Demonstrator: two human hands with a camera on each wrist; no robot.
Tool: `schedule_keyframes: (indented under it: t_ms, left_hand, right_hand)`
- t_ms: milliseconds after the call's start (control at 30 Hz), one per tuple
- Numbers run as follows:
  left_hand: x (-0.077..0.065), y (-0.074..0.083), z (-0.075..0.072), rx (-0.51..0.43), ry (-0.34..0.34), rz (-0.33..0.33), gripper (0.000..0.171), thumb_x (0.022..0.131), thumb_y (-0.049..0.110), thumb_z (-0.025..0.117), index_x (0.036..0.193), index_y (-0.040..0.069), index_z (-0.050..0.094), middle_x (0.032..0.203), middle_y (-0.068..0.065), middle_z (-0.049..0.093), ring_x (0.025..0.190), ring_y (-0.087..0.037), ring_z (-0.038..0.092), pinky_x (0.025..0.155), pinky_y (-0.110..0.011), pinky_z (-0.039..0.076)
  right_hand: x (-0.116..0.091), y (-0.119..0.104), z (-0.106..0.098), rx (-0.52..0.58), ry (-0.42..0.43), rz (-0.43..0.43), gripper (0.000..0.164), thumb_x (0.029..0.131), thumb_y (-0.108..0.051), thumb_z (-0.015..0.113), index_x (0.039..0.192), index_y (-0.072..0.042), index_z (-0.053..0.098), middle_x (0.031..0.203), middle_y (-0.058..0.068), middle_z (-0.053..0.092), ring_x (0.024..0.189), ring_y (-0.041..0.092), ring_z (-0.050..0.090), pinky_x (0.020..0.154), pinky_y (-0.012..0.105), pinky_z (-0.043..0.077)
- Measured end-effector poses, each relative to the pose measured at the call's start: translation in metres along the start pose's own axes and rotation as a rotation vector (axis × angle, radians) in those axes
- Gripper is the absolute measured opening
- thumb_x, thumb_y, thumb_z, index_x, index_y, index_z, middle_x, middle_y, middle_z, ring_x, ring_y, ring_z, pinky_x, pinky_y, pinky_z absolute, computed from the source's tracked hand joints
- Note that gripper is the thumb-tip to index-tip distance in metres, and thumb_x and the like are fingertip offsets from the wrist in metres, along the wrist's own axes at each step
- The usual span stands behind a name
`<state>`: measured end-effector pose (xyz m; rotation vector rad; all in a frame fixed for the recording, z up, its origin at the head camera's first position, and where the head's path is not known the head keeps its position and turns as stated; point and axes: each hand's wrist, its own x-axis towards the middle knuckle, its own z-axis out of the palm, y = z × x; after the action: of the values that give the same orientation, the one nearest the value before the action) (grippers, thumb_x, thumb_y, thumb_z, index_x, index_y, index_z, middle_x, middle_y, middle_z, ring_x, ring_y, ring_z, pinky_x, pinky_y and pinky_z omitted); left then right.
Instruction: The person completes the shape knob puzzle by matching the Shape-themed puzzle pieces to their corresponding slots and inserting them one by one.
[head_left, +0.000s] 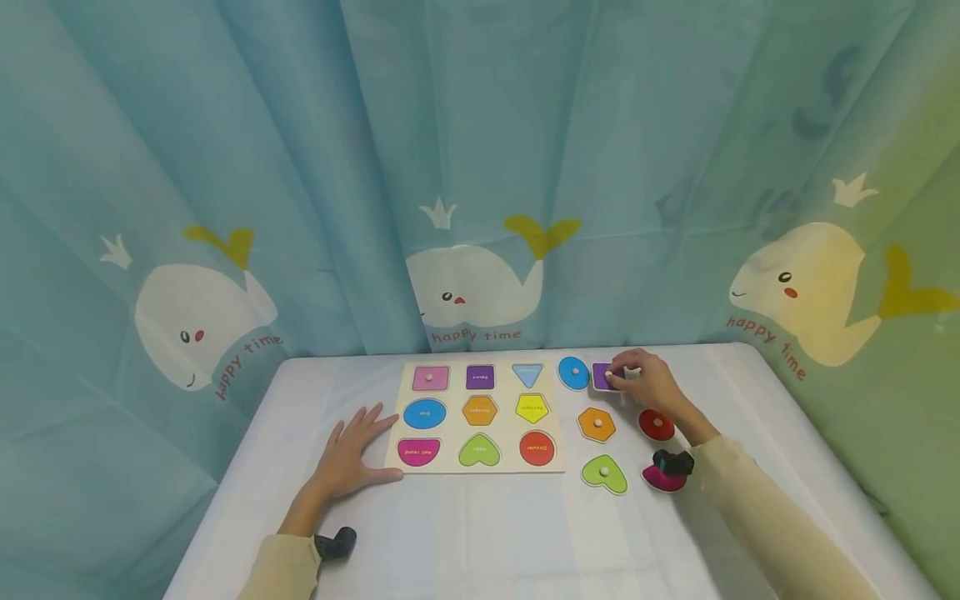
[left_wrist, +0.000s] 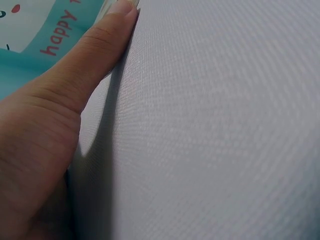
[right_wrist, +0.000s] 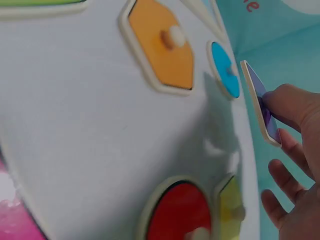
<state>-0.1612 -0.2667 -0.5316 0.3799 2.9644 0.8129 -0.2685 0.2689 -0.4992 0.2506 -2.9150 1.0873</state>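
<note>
My right hand (head_left: pixel 651 385) pinches a purple square puzzle piece (right_wrist: pixel 261 102) by its knob; the piece is tilted and off the table in the right wrist view. My left hand (head_left: pixel 352 450) lies with fingers spread along the left side of a cream shape board (head_left: pixel 450 468), thumb (left_wrist: pixel 107 37) and fingertips at its edge. A knobbed pink piece (head_left: pixel 431 379) sits in the board's far-left recess. The other recesses show printed, labelled shapes, among them a purple square (head_left: pixel 480 377) in the far row.
Right of the board lie knobbed pieces: a blue oval (head_left: pixel 573 373), an orange hexagon (head_left: pixel 597 424), a green heart (head_left: pixel 604 474), a red circle (head_left: pixel 657 425) and a magenta half round (head_left: pixel 663 478). A yellow piece (right_wrist: pixel 231 210) is beside the red one. Behind the table hangs a whale-print curtain (head_left: pixel 480 167).
</note>
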Motion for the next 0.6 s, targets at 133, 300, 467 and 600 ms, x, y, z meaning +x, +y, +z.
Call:
schedule_keyframes:
  t_ms: [133, 300, 467, 600]
  left_hand:
    - [0.001, -0.002, 0.001, 0.002, -0.011, -0.004, 0.097, 0.074, 0.055, 0.086, 0.154, 0.016, 0.049, 0.166, -0.018, 0.03, 0.154, -0.047, 0.016, 0.119, -0.072, 0.005]
    - [0.0, -0.002, 0.002, 0.015, -0.031, -0.015, 0.098, 0.074, 0.057, 0.085, 0.155, 0.017, 0.047, 0.167, -0.017, 0.028, 0.154, -0.046, 0.014, 0.12, -0.071, 0.003]
    - [0.0, -0.001, 0.002, 0.014, -0.017, -0.012, 0.097, 0.073, 0.057, 0.085, 0.154, 0.017, 0.049, 0.166, -0.018, 0.029, 0.154, -0.046, 0.015, 0.119, -0.072, 0.004]
    - [0.0, 0.0, 0.001, 0.011, -0.009, -0.009, 0.097, 0.073, 0.056, 0.085, 0.154, 0.017, 0.049, 0.166, -0.018, 0.029, 0.154, -0.046, 0.015, 0.119, -0.072, 0.004]
  right_hand:
    - [0.004, -0.009, -0.001, 0.027, 0.009, -0.013, 0.017, 0.096, -0.017, 0.074, 0.109, -0.006, 0.076, 0.131, 0.022, 0.061, 0.117, 0.043, 0.056, 0.095, 0.057, 0.055]
    - [0.009, -0.021, 0.006, 0.074, 0.041, -0.065, 0.015, 0.093, -0.013, 0.077, 0.103, -0.003, 0.078, 0.125, 0.023, 0.064, 0.11, 0.041, 0.059, 0.091, 0.055, 0.056]
    - [0.019, -0.037, 0.014, 0.1, 0.047, -0.081, 0.015, 0.093, -0.015, 0.076, 0.103, -0.003, 0.078, 0.123, 0.023, 0.065, 0.108, 0.041, 0.061, 0.092, 0.055, 0.056]
    - [0.025, -0.05, 0.02, 0.132, 0.038, -0.069, 0.019, 0.094, -0.016, 0.076, 0.105, -0.001, 0.077, 0.125, 0.023, 0.063, 0.109, 0.041, 0.061, 0.093, 0.054, 0.057]
